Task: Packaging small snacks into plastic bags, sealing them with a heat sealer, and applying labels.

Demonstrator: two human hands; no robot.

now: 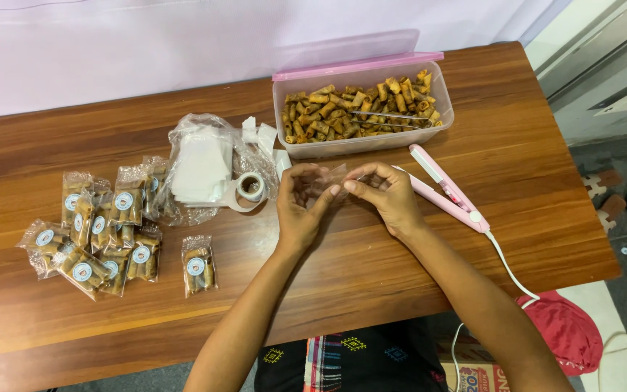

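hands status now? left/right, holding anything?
Left hand: fingers pinched on a small clear plastic bag.
Right hand: pinching the same bag's other edge.

Small clear plastic bag (332, 178): thin, see-through, crinkled, looks empty. Held up off the tabletop (371, 276) between both hands. Left hand (300, 207) grips its left side, fingers curled up around it. Right hand (386, 194) pinches its right edge with thumb and fingertips. Bag sits just in front of the clear tub of fried rolls (361, 109), near the tabletop's middle.
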